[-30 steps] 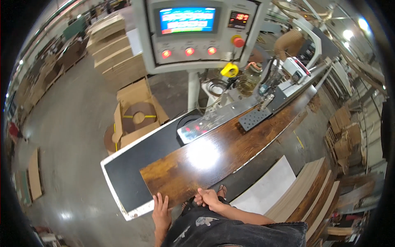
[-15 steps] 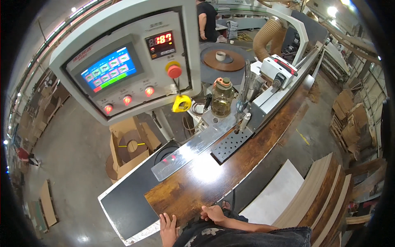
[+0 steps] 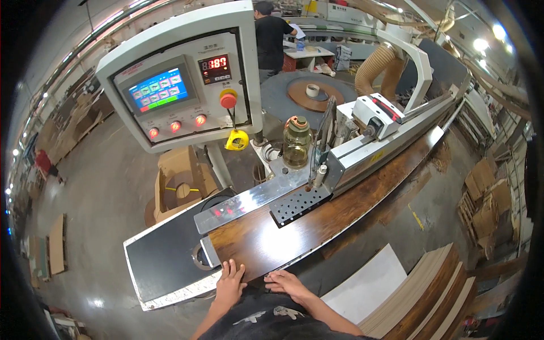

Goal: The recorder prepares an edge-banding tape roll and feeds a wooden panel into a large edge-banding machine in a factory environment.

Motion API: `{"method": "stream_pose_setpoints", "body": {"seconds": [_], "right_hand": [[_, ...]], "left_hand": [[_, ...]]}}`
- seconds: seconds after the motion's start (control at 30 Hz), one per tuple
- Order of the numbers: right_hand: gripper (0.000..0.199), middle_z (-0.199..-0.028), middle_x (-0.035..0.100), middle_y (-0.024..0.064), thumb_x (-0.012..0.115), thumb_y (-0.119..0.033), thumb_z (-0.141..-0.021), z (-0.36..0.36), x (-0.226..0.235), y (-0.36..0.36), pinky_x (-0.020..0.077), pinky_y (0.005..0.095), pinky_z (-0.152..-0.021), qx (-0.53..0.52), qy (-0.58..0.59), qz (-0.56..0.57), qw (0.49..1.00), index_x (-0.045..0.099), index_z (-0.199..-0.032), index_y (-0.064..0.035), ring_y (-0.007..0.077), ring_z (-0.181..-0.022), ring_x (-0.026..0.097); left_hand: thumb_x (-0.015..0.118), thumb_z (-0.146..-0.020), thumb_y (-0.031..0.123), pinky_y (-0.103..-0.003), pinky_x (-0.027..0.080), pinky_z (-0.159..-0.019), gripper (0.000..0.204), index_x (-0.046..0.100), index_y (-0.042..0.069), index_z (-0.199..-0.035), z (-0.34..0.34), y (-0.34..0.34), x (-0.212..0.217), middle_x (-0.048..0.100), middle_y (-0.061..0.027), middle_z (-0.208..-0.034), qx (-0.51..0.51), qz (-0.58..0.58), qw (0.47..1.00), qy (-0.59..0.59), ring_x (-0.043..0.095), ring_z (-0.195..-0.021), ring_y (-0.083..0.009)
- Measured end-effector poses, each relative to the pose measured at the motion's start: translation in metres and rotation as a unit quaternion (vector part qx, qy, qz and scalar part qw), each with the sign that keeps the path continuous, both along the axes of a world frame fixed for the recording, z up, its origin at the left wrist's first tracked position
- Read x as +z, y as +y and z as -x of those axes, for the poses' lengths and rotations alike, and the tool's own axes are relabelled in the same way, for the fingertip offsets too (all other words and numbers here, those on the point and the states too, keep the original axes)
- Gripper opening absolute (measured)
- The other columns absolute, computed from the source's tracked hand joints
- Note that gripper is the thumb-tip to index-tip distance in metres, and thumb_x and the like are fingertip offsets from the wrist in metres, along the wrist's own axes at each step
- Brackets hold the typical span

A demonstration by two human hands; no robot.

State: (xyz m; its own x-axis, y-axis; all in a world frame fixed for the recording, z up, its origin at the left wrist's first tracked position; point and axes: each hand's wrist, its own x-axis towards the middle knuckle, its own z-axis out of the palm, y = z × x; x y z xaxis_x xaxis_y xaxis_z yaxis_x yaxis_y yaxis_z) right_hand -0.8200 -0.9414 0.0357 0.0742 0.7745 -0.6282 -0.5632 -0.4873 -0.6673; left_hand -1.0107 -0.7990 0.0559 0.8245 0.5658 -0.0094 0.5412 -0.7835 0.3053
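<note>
A long dark-brown wood-grain board (image 3: 317, 232) lies flat along the bed of an edge-banding machine, reaching far right under its pressure beam (image 3: 374, 150). My left hand (image 3: 229, 281) is open, fingers spread over the board's near left corner. Beside the near edge, my right hand (image 3: 286, 282) has its fingers loosely extended to the left, touching or close to the edge; nothing shows in it. Against the board's left end sits a small metal block (image 3: 210, 252). A shiny metal guide (image 3: 243, 207) runs along the far side, and a perforated black plate (image 3: 300, 206) overlies the board.
A control panel (image 3: 212, 122) with a lit screen stands at left, a yellow tape measure (image 3: 237, 140) hanging from it. Beyond the guide is a glass jar (image 3: 296, 144). Stacked boards (image 3: 419, 289) lie at lower right. A co-worker (image 3: 272, 39) stands at the back.
The board has slid to the right along the guide, uncovering the metal block at its left end. My left hand has moved with it onto the corner; my right hand's fingers have straightened.
</note>
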Motion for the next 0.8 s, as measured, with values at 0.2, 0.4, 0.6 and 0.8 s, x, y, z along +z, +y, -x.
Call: {"method": "stream_pose_setpoints", "body": {"seconds": [0.2, 0.4, 0.6, 0.8], "right_hand": [[0.072, -0.155, 0.025, 0.0169, 0.046, -0.045, -0.101, 0.027, 0.007, -0.005, 0.0147, 0.0364, -0.118, -0.134, -0.076, -0.116, 0.981, 0.020, -0.150, 0.0020, 0.0236, -0.147, 0.017], [0.064, -0.157, 0.021, 0.0163, 0.047, -0.044, -0.102, 0.026, -0.006, 0.022, 0.0131, 0.0329, -0.119, -0.353, -0.026, -0.172, 0.919, 0.026, -0.146, -0.0027, 0.0253, -0.147, 0.017], [0.091, -0.141, 0.044, 0.0108, 0.051, -0.075, -0.085, -0.006, 0.004, 0.039, 0.0226, 0.0432, -0.112, -0.427, -0.074, -0.106, 0.895, 0.035, -0.140, -0.0051, 0.0246, -0.134, 0.037], [0.124, -0.161, 0.009, 0.0208, 0.044, -0.086, -0.077, -0.030, 0.044, 0.071, -0.0101, 0.0488, -0.116, -0.443, -0.127, -0.030, 0.887, -0.009, -0.154, -0.0052, 0.0326, -0.150, 0.000]], "left_hand": [[0.079, -0.073, 0.026, -0.048, 0.045, -0.102, 0.072, 0.050, 0.009, -0.136, -0.040, -0.008, -0.030, 0.039, -0.0281, -0.145, -0.025, -0.063, 0.998, 0.001, 0.038, -0.133, -0.0490], [0.072, -0.083, 0.029, -0.047, 0.041, -0.107, 0.065, 0.047, 0.007, -0.139, -0.032, 0.010, -0.030, 0.038, -0.0276, -0.147, -0.078, 0.048, 0.988, -0.125, 0.041, -0.133, -0.0450], [0.065, -0.090, 0.033, -0.044, 0.039, -0.107, 0.060, 0.046, 0.006, -0.140, 0.111, 0.034, 0.014, 0.039, -0.0215, -0.149, 0.002, 0.239, 0.962, -0.131, 0.046, -0.130, -0.0400], [0.066, -0.090, 0.028, -0.041, 0.043, -0.103, 0.050, 0.054, 0.004, -0.133, 0.227, 0.058, 0.014, 0.053, -0.0215, -0.138, 0.109, 0.302, 0.933, -0.164, 0.052, -0.125, -0.0398]]}}
